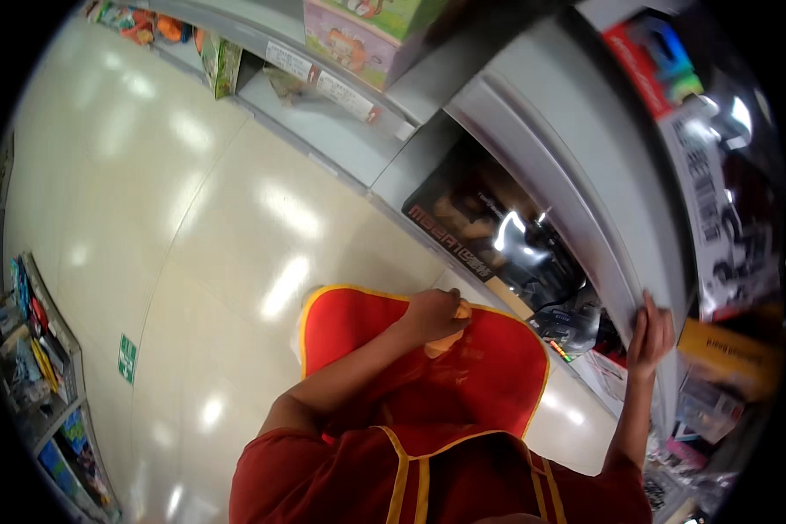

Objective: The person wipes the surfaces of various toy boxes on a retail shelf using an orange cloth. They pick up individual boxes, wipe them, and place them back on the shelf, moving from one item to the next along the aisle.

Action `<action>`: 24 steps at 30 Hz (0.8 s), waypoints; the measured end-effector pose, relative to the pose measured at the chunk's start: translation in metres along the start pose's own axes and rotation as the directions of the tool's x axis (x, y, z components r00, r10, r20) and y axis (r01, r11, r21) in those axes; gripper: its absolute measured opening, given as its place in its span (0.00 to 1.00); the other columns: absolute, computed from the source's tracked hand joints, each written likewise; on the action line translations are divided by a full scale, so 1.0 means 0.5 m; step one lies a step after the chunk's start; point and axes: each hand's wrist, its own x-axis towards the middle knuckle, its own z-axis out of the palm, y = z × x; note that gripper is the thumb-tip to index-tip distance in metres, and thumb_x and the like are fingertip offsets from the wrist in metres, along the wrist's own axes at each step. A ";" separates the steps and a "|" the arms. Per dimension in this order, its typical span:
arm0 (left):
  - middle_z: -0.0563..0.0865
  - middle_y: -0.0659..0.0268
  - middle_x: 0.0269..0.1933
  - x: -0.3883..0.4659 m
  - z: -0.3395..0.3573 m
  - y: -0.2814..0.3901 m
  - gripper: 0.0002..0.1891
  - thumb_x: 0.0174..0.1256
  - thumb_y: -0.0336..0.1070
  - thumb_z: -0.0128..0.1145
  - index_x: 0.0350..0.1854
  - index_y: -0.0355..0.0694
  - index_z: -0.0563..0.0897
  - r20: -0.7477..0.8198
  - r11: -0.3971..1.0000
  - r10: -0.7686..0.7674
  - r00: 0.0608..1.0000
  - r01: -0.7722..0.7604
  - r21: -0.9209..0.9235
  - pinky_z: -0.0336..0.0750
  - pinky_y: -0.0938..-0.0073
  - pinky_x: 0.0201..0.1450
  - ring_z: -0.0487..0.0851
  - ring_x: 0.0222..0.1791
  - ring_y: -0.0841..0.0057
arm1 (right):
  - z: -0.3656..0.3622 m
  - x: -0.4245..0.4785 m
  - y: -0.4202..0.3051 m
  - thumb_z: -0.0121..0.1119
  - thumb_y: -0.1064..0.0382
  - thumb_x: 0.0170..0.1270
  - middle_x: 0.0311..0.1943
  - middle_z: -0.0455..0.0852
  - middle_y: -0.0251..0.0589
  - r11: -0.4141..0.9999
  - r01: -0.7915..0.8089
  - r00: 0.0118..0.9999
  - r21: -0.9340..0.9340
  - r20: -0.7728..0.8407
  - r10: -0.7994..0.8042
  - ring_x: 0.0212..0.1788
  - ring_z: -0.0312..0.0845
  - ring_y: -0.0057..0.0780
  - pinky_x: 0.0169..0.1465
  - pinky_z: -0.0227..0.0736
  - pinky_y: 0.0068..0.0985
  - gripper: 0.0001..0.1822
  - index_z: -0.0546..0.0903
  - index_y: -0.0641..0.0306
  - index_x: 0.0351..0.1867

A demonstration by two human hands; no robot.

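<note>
My left hand is closed around an orange cloth, held in front of the red apron with yellow trim. Part of the cloth hangs below my fingers. My right hand rests with its fingertips on the grey shelf's front edge, and I see nothing in it. Under that shelf, a dark toy box with a clear window sits on the bottom level. A smaller clear-fronted package lies beside it, nearer to my right hand.
On the upper shelf at right stand a large windowed package and a yellow box. Pink and green cartoon boxes are at the top, above price labels. Another stocked rack stands left across the glossy tiled floor.
</note>
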 end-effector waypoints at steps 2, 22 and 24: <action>0.85 0.50 0.31 -0.002 0.013 0.018 0.25 0.54 0.54 0.62 0.38 0.33 0.79 -0.025 0.997 0.045 0.999 -0.044 0.060 0.77 0.57 0.40 0.84 0.36 0.52 | 0.003 0.012 -0.016 0.58 0.76 0.60 0.23 0.72 0.43 1.000 -0.017 0.998 0.012 -0.058 0.018 0.23 0.68 0.33 0.28 0.64 0.29 0.15 0.83 0.67 0.49; 0.83 0.58 0.52 -0.149 0.105 0.063 0.26 0.69 0.50 0.55 0.59 0.33 0.73 0.087 0.355 -0.143 0.986 0.133 -0.925 0.79 0.72 0.52 0.83 0.50 0.70 | 0.048 -0.284 -0.258 0.67 0.55 0.58 0.64 0.68 0.51 0.861 -0.238 0.968 0.450 0.184 0.171 0.68 0.62 0.46 0.69 0.58 0.33 0.37 0.65 0.62 0.67; 0.82 0.61 0.51 -0.156 0.141 0.098 0.24 0.70 0.50 0.53 0.59 0.37 0.72 0.164 0.301 -0.092 0.982 0.185 -0.936 0.78 0.71 0.53 0.82 0.51 0.71 | 0.077 -0.330 -0.293 0.68 0.52 0.58 0.66 0.65 0.52 0.619 -0.427 0.897 0.659 0.392 0.202 0.69 0.59 0.45 0.70 0.57 0.34 0.40 0.63 0.61 0.69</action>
